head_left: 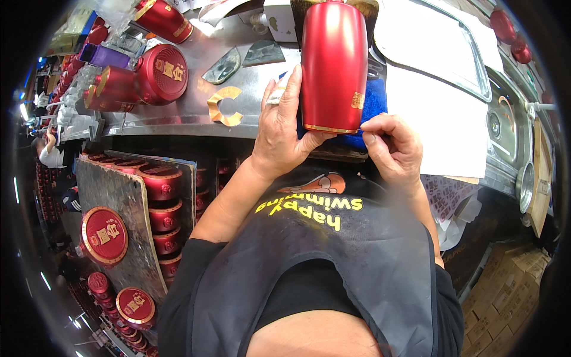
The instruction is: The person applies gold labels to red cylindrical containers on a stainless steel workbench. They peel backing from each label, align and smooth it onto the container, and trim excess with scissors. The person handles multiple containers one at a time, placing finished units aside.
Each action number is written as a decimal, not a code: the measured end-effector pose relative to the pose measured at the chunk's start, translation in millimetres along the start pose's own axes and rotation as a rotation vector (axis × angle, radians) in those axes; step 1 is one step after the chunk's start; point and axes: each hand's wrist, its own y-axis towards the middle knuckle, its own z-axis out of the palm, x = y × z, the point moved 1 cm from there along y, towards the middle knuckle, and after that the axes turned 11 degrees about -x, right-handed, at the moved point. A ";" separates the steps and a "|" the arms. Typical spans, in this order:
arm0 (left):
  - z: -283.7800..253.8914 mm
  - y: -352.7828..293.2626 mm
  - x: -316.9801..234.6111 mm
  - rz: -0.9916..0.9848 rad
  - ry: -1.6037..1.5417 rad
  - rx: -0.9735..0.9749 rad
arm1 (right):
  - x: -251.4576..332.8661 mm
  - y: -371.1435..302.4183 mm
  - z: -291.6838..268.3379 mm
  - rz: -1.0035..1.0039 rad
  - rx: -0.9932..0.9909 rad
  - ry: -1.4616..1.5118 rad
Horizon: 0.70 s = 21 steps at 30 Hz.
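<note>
Metal worktop point(196, 126) spans the upper view, its far side cut off. Over a blue cloth point(374, 98), the red bottle point(334, 65) has its top cropped; the left hand point(282, 131), loosely curved, holds its side and gold-rimmed end. The right hand point(395, 146) is pinched nearly closed beside that rim; whether anything sits between its fingertips cannot be told. Cardboard boxes point(505, 291) hide their contents; a scuffed board point(128, 196) partly covers stacked round red pieces point(165, 218).
</note>
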 end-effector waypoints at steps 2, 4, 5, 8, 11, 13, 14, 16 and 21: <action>-1.2 1.7 -0.7 0.030 0.029 -0.017 | 1.2 0.6 -0.2 0.007 0.025 0.006; -2.3 3.7 -2.5 0.051 0.040 -0.035 | 1.5 3.6 0.2 -0.053 -0.006 0.007; -3.0 5.1 -3.5 0.054 0.052 -0.035 | 1.5 5.6 0.3 -0.082 -0.027 0.006; -6.5 9.9 -7.3 0.049 0.064 -0.034 | 4.2 6.9 -0.4 -0.085 -0.061 0.061; -9.7 14.4 -11.5 0.036 0.053 -0.032 | 8.9 5.2 -2.4 -0.070 -0.081 0.084; -11.5 16.9 -14.1 0.058 0.077 -0.037 | 11.4 4.3 -3.6 -0.064 -0.085 0.088; -12.0 17.8 -15.5 0.065 0.086 -0.041 | 12.3 4.0 -4.1 -0.064 -0.085 0.089; -12.9 19.5 -17.9 0.078 0.103 -0.050 | 13.7 3.4 -5.1 -0.062 -0.086 0.093; -16.0 24.3 -21.8 0.050 0.090 -0.057 | 14.9 3.1 -6.2 -0.086 -0.095 0.106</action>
